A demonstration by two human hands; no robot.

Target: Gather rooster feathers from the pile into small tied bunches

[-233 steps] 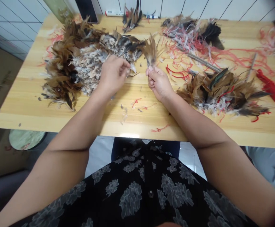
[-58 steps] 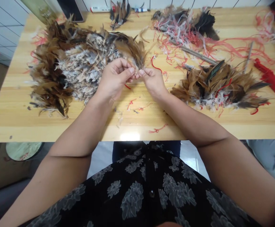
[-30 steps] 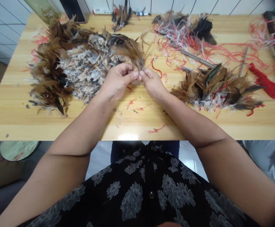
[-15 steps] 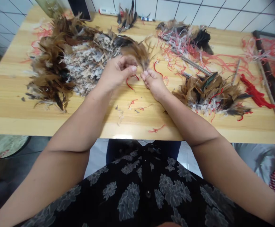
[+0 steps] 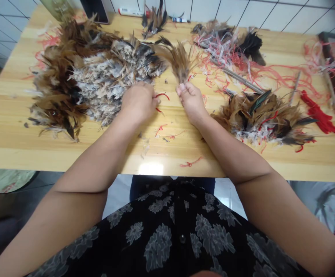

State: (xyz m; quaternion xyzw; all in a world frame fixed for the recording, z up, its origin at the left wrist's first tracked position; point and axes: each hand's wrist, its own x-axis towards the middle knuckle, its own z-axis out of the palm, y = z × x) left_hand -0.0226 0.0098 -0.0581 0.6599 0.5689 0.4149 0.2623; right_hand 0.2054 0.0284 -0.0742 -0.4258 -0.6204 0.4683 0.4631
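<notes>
My right hand (image 5: 193, 102) is closed in a pinch round the base of a small bunch of brown feathers (image 5: 181, 59), its tips fanned upward. My left hand (image 5: 140, 100) is lowered at the table, its fingers closed on a short red string (image 5: 164, 94). Both ends of that string stick out past the fingertips, while its middle is hidden. Just beyond the left hand spreads a big heap of feather bunches (image 5: 101, 79), with pale quill ends inward and brown tips outward. Beside my right forearm lies a smaller pile of brown feathers (image 5: 251, 111).
A bundle of red strings (image 5: 323, 115) lies at the right, near a dark-framed tray (image 5: 333, 73). Tangled pink and white strands (image 5: 228, 50) and a thin stick (image 5: 244, 80) are behind the smaller pile. Markers (image 5: 131, 12) and dark feathers (image 5: 155, 21) lie along the tiled wall.
My left hand has moved down and left from beside the feather bunch and closed on the red string. The right hand still holds the bunch, now more upright and slightly lower.
</notes>
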